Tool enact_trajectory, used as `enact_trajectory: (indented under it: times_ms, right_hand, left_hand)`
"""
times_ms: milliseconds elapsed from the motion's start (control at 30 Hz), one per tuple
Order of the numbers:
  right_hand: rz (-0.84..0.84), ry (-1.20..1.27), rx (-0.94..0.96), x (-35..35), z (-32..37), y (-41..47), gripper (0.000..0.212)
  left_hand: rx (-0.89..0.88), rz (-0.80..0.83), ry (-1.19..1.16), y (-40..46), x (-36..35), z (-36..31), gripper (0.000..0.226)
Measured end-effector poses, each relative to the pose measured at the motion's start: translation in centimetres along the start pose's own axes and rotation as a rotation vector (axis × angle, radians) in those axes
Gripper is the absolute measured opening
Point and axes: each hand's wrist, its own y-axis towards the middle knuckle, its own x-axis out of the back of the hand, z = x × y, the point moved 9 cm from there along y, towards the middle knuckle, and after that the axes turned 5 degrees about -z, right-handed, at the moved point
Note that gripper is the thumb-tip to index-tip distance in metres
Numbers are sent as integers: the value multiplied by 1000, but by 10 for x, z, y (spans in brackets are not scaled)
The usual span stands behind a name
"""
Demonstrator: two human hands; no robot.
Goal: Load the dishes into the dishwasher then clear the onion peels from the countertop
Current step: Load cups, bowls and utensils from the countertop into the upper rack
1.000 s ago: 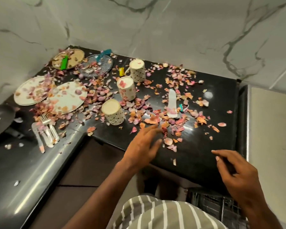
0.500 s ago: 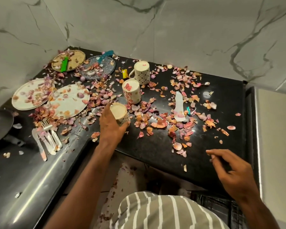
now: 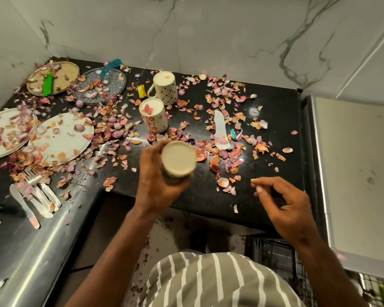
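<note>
My left hand (image 3: pixel 156 182) grips an upside-down cream mug (image 3: pixel 178 158) and holds it lifted above the black countertop (image 3: pixel 275 120). My right hand (image 3: pixel 284 204) hovers over the counter's front edge with loosely curled fingers and holds nothing. Two more inverted mugs stand behind: a red-flowered mug (image 3: pixel 154 116) and a dotted mug (image 3: pixel 165 87). Onion peels (image 3: pixel 222 151) lie scattered all over the counter. Two white plates (image 3: pixel 64 138) (image 3: pixel 2 131) covered in peels sit at the left. The dishwasher rack (image 3: pixel 275 255) shows low at the right.
A woven plate (image 3: pixel 60 78) with a green item and a blue patterned plate (image 3: pixel 102 85) sit at the back left. Forks and white spoons (image 3: pixel 34 193) lie by the steel edge. A white spatula (image 3: pixel 220 131) rests at centre right. Marble walls enclose the corner.
My left hand closed round the nearest mug and has lifted it off the counter toward me. My right hand stayed near the front edge.
</note>
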Motion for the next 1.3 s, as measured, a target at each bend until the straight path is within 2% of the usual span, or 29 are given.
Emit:
enact_trajectory:
  times_ms: [100,200,333,400,567,700,900,1067,1300]
  right_hand:
    - [10,76,-69,4,9,-3,31]
    - [93,108,-123,6,17,-13,56]
    - [188,-124,-157,19,10,-37,94]
    - [166,-211,-199,34,2,-50,102]
    - [51,-289,-295,66,-17,-88,93]
    - [-14,-335,-406,90,-35,-120,96]
    - [-37,-381,-497,127,-53,-165,88]
    - [-37,-447,-651,170,-78,-210,86]
    - [-48,-661,-931,241,-124,-269,98]
  left_hand:
    - [-145,188,-59,-19,-42,-41,98]
    - [-238,379,-75,-41,-83,-80,97]
    - [-389,559,-36,-65,-124,-122,97]
    - [-453,622,-26,-76,-139,-137,99]
    - [-443,789,-63,-104,-174,-157,98]
    - [-452,964,-105,-126,-202,-172,95]
    - [-557,1188,-95,-157,-237,-198,79]
    - [-653,1256,-10,-177,-263,-209,69]
    - [-681,1350,119,-197,-298,-213,75]
